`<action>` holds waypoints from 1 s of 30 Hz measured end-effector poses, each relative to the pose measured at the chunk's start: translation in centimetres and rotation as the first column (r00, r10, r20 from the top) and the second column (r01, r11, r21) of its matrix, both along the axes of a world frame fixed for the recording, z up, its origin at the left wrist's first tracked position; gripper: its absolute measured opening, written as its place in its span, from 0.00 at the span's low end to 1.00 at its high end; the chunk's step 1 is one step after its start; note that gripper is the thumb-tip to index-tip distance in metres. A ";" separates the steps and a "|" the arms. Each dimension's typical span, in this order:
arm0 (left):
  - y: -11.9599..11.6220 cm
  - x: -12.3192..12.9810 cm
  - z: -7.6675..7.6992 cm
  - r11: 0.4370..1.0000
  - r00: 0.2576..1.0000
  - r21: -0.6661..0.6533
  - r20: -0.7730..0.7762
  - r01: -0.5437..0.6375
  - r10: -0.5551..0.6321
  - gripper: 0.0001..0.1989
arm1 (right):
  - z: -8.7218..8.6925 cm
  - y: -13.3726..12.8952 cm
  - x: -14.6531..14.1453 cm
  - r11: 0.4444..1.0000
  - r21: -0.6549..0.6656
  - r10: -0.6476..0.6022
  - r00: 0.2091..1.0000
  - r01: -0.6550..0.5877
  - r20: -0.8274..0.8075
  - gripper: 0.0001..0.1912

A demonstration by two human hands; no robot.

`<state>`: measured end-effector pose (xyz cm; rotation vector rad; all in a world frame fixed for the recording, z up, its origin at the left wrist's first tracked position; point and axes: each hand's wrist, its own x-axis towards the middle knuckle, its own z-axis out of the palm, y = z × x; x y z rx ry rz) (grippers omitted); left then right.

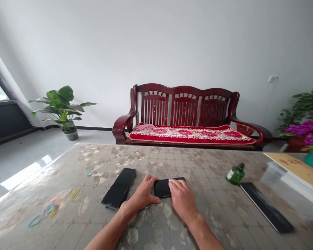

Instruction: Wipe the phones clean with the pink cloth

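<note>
A black phone (162,188) lies flat and crosswise on the patterned table cover (156,222). At its left end my left hand (145,191) grips the edge between thumb and fingers. My right hand (182,197) rests over the right part of the same phone, its fingers close together and covering that end. Just left of my left hand lies a larger black phone (119,187), set at a slant, with something thin and dark showing beneath it.
Hair ties (49,210) lie at the left. To the right are a green bottle (235,173), a long black object (266,207) and a clear plastic box (289,187). A wooden bench (184,104) stands beyond the table.
</note>
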<state>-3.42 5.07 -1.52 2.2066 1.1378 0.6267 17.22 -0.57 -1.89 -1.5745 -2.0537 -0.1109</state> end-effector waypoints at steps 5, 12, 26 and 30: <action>0.1 -0.2 -0.6 1.000 1.000 -0.011 -0.002 -0.005 0.005 0.39 | -1.3 0.9 1.8 0.989 0.011 -0.149 0.989 0.149 0.009 0.18; 0.3 0.2 -0.9 1.000 1.000 -0.013 0.020 -0.022 0.023 0.35 | 1.0 0.6 -2.8 0.995 -0.094 0.053 0.994 -0.044 0.098 0.16; 0.0 0.2 0.5 0.998 0.994 -0.056 -0.104 -0.037 0.031 0.31 | 1.7 0.7 3.3 0.969 -0.180 -0.141 0.976 0.170 0.163 0.20; 0.0 0.2 0.6 0.998 0.993 -0.046 -0.111 -0.037 0.032 0.31 | 1.6 1.0 -0.1 0.982 -0.173 -0.047 0.987 0.074 0.153 0.18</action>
